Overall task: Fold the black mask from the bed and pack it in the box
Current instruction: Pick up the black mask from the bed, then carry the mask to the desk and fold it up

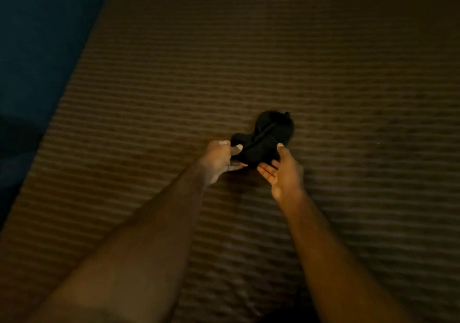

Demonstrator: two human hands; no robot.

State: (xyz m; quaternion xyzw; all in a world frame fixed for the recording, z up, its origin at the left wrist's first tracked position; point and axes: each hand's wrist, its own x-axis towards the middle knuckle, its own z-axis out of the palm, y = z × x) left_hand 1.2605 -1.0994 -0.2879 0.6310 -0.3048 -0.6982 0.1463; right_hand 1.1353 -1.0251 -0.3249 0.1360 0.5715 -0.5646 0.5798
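Observation:
The black mask (263, 138) lies crumpled on the brown striped bed cover (323, 74), a little right of the view's centre. My left hand (220, 159) pinches the mask's near-left edge between thumb and fingers. On the mask's near-right edge rests my right hand (283, 171), palm turned up, thumb on top of the cloth and fingers under it. No box is in view. The scene is dim.
The bed's left edge runs diagonally from the top centre to the lower left, with a dark blue surface (37, 49) beyond it. The striped cover stretches wide on every other side of the mask.

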